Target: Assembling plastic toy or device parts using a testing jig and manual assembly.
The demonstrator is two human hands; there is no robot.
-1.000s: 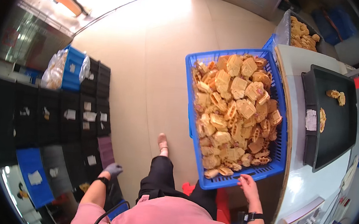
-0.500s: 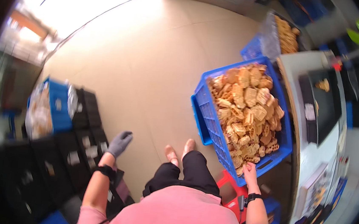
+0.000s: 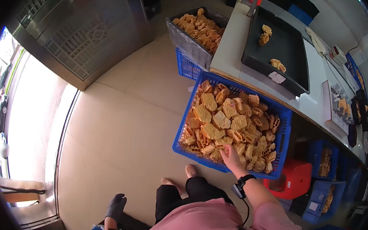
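Note:
A large blue crate point(image 3: 178, 134) is heaped with tan moulded pieces point(image 3: 212, 130), blocky and with openings in them; their exact kind is not clear. My bare right hand point(image 3: 232, 157) reaches over the crate's near side. Its fingers are bent together against a tan piece at the front of the heap, and the fingertips are partly lost among the pieces. A grey glove covers my left hand point(image 3: 116, 206), low at my left side over the floor. Its fingers point away from me, slightly apart, with nothing seen in them.
Beyond the crate stands a plastic-lined bin point(image 3: 189, 56) of similar pieces. A white workbench point(image 3: 234, 60) on the right bears a black tray point(image 3: 294, 59) with a few pieces. A red stool point(image 3: 296, 179) and blue bins point(image 3: 323, 199) sit below it. A metal cabinet point(image 3: 86, 32) stands far left.
My view has turned, so the crate now lies straight ahead. My right hand has moved from the crate's near corner to the heap's front. My left hand is lower by my side.

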